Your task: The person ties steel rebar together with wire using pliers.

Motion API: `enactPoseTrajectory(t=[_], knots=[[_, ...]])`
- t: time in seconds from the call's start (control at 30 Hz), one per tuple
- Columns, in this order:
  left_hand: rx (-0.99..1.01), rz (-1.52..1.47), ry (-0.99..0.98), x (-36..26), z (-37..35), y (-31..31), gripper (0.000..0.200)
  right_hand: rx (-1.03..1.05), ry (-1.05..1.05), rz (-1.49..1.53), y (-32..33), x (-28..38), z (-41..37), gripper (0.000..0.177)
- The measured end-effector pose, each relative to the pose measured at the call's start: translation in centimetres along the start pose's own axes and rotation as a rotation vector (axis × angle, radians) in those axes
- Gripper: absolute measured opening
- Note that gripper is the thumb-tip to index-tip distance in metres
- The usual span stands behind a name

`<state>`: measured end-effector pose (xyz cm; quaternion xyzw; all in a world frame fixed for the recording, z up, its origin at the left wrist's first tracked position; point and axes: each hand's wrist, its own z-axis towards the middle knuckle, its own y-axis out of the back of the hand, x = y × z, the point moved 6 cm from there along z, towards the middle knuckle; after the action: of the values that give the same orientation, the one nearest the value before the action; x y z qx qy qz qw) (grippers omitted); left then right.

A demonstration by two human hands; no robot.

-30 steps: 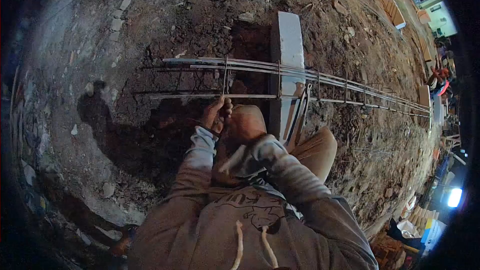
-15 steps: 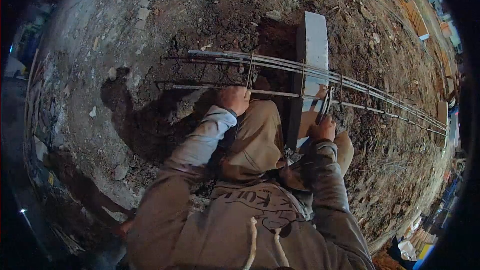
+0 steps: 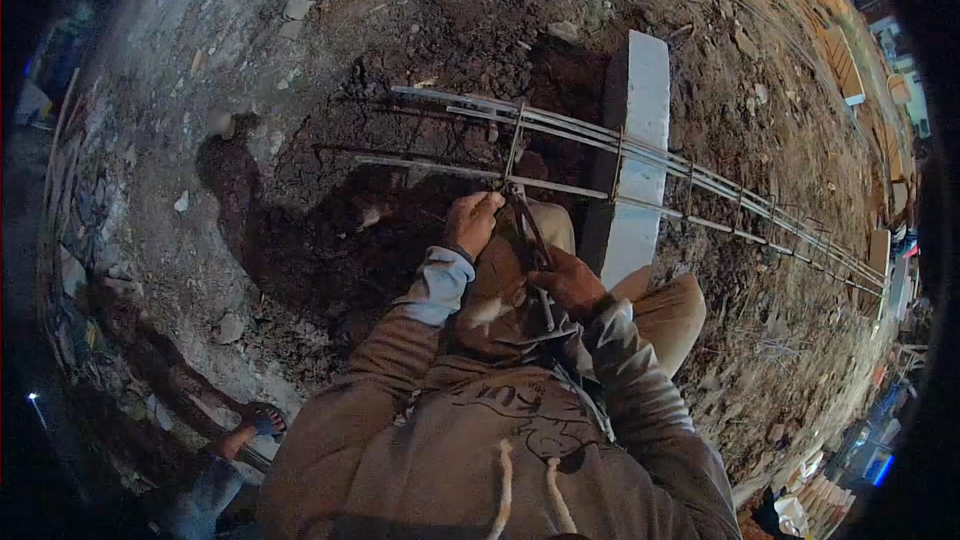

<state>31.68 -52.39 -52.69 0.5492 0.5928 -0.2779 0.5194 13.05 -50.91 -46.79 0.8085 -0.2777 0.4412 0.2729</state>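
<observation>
A cage of long steel rebars [image 3: 560,184] with square stirrups [image 3: 516,138] lies across a pale rectangular block [image 3: 646,90]. My right hand [image 3: 573,285] is wrapped round the handles of dark metal pincers [image 3: 532,228]. Their jaws meet the lower bar where the end stirrup crosses it. Just left of that joint, my left hand [image 3: 473,223] has its fingers pinched together below the bar. Whatever lies between those fingers is too small to make out. My bent knee [image 3: 550,225] is under the joint.
Rough dirt ground [image 3: 420,40] with scattered stones [image 3: 298,6] surrounds me. Another person's foot [image 3: 264,418] in a sandal is at the lower left. Wooden boards [image 3: 842,65] lie along the far right, and the cage runs out toward that side.
My right hand has brought the pincers left from beside the block to the end stirrup. My left hand has dropped slightly below the lower bar. The other person's sandalled foot has come into view.
</observation>
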Motion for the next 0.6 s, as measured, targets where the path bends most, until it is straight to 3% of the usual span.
enactPoseTrajectory(t=[0.07,0.17,0.23,0.27,0.3,0.37,0.43,0.47,0.53,0.57,0.6], knots=[[-0.008,-0.048,0.023,-0.1,0.4,0.2,0.048,0.066,0.052,-0.143,0.1,0.3,0.9,0.048],[0.105,0.148,0.074,-0.8,0.4,0.6,0.052,0.121,0.022,-0.018,0.6,1.8,0.7,0.056],[0.130,0.054,-0.009,0.8,1.1,0.1,0.053,0.091,-0.099,-0.420,1.2,1.7,0.9,0.058],[0.138,0.022,-0.036,1.5,1.4,-0.1,0.053,0.092,-0.100,-0.422,1.3,2.3,1.1,0.058],[0.144,-0.317,0.025,1.4,1.6,-0.3,0.047,0.123,-0.085,-0.397,1.4,3.6,1.2,0.056],[0.152,-0.659,0.086,1.2,1.3,-0.3,0.043,0.149,-0.073,-0.373,1.2,4.0,1.2,0.055],[0.174,-0.215,0.173,-2.0,-0.5,0.6,0.038,0.137,-0.076,-0.446,1.4,3.5,1.3,0.048],[0.173,-0.219,0.174,-2.1,-0.8,0.3,0.038,0.139,-0.078,-0.450,1.4,3.6,1.1,0.048],[0.098,-0.487,0.336,-1.6,-1.4,-0.3,0.034,0.285,-0.383,-0.179,0.6,3.1,0.3,0.045],[0.094,-0.489,0.332,-1.8,-1.4,-0.5,0.034,0.287,-0.379,-0.184,-0.4,3.0,0.1,0.045],[0.187,-0.583,0.361,-2.1,-1.6,-1.5,0.030,0.240,-0.313,0.273,-2.5,2.8,-0.6,0.046]])
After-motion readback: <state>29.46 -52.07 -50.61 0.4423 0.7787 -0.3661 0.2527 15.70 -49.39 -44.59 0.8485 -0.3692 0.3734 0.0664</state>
